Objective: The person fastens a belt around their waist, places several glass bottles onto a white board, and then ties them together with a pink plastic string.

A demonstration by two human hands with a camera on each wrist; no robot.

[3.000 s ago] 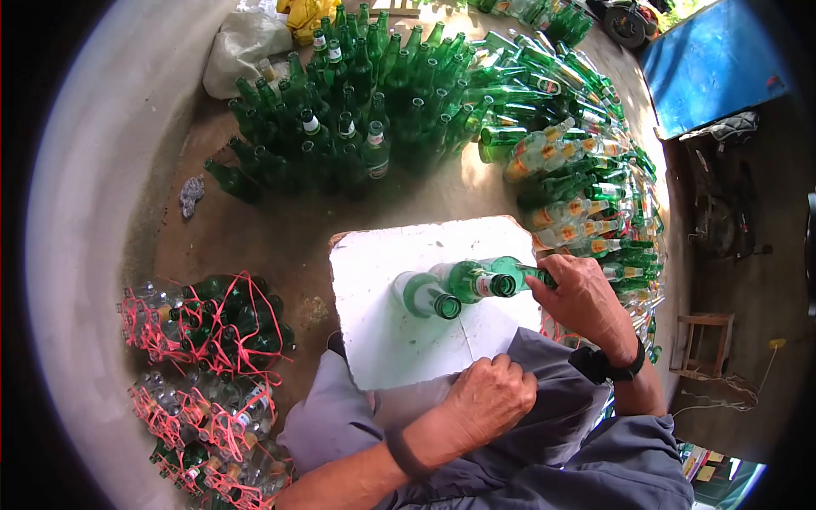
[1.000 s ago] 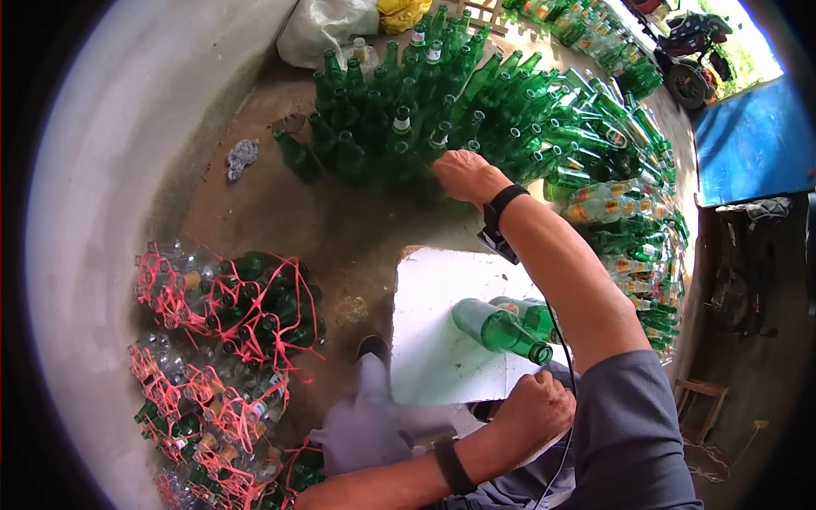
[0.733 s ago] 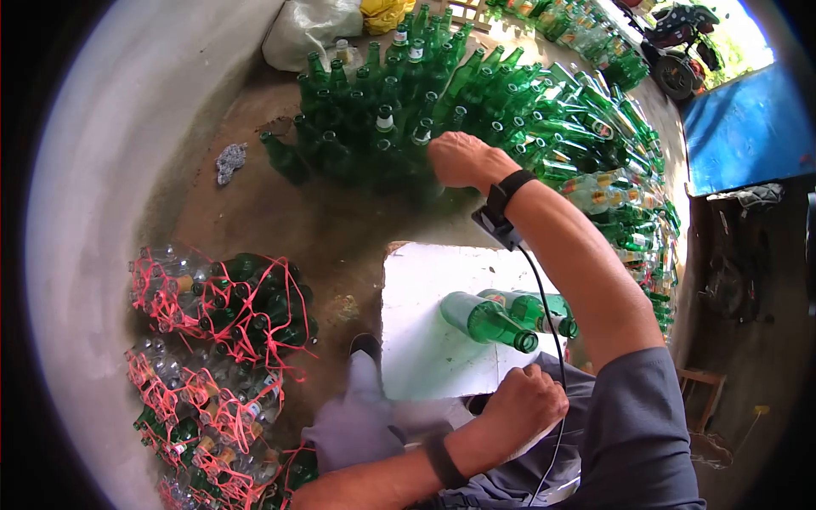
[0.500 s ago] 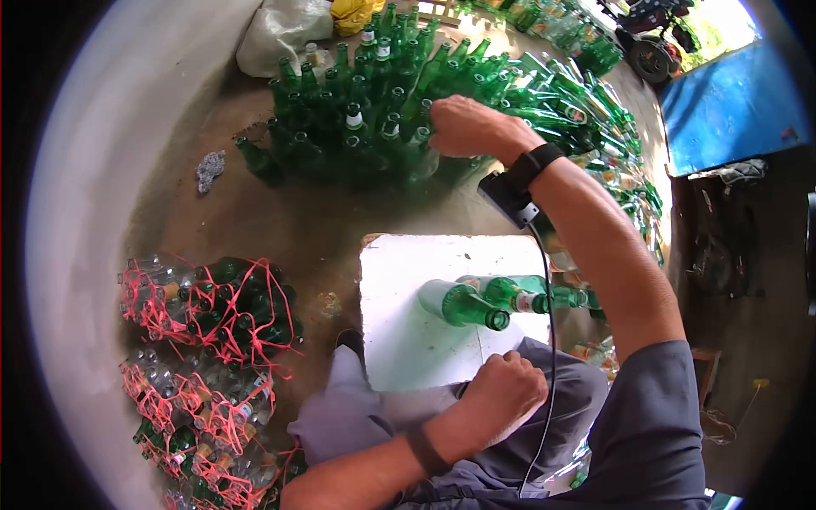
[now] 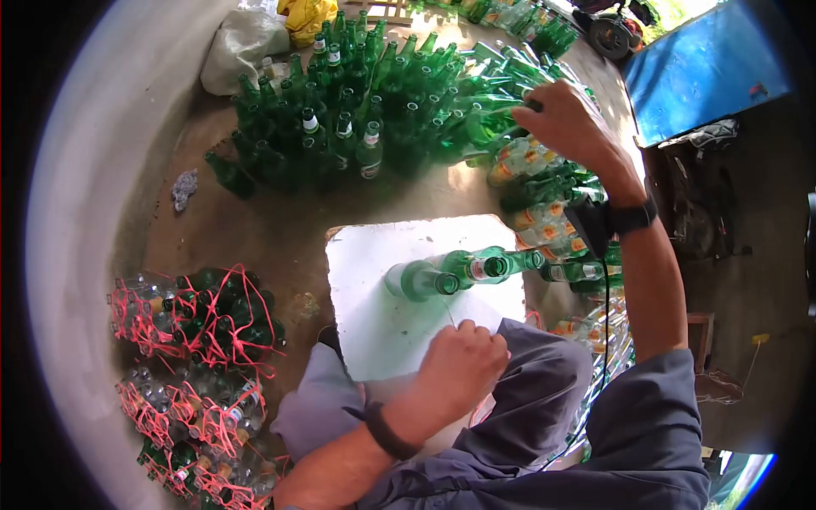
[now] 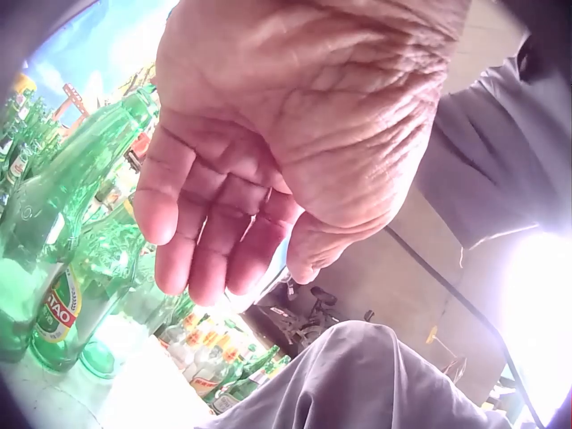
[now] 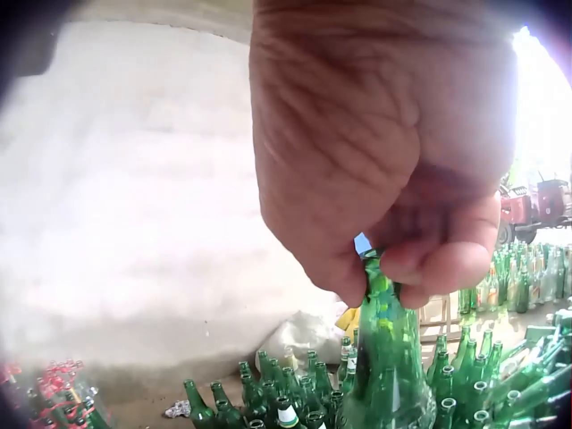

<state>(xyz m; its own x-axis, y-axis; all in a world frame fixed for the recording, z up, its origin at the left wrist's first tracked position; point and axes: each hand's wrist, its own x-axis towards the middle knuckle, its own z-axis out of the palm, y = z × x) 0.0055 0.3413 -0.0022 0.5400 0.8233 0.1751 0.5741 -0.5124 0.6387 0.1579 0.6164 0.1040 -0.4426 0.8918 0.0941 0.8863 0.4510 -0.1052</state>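
Pinching green bottle (image 7: pixel 389 375) by neck (image 7: pixel 382 281), my right hand (image 5: pixel 568 126); best held clear of standing bottles (image 5: pixel 369 155). Left hand (image 5: pixel 463 367) relaxed.

A pale sack (image 5: pixel 242 55) beside a yellow bag (image 5: pixel 308 20), a blue panel (image 5: pixel 693 81), a wheel (image 5: pixel 609 38).

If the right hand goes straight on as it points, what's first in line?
Probably the massed green bottles on the floor ahead; the held bottle in the right hand may touch first. Depth is unclear.
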